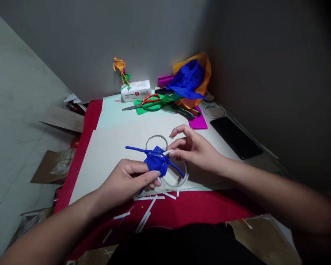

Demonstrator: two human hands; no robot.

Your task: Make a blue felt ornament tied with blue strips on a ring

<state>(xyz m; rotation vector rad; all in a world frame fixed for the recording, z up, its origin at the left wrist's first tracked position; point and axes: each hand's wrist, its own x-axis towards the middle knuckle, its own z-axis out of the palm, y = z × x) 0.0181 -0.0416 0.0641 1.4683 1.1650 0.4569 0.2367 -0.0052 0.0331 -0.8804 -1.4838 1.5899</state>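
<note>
My left hand (138, 175) pinches a blue paper figure (157, 165) between thumb and fingers. Thin blue-wrapped limbs stick out of the figure to the left and lower right, and a loose blue sheet covers its middle. From the right, my right hand (191, 149) closes thumb and forefinger on a narrow white strip (168, 152) at the figure's upper edge; the other fingers are curled apart. Behind the figure lies a thin wire ring (156, 136). A pale coil (186, 173) shows below my right hand, partly hidden by the figure.
Scissors (151, 103) with red and green handles lie beyond my hands, near dark-handled pliers (186, 112). Blue crepe paper (189, 79), a white box (135, 90) and an orange figure (120, 68) stand along the wall. A black phone (235, 138) is at right; white scraps (145, 217) lie in front.
</note>
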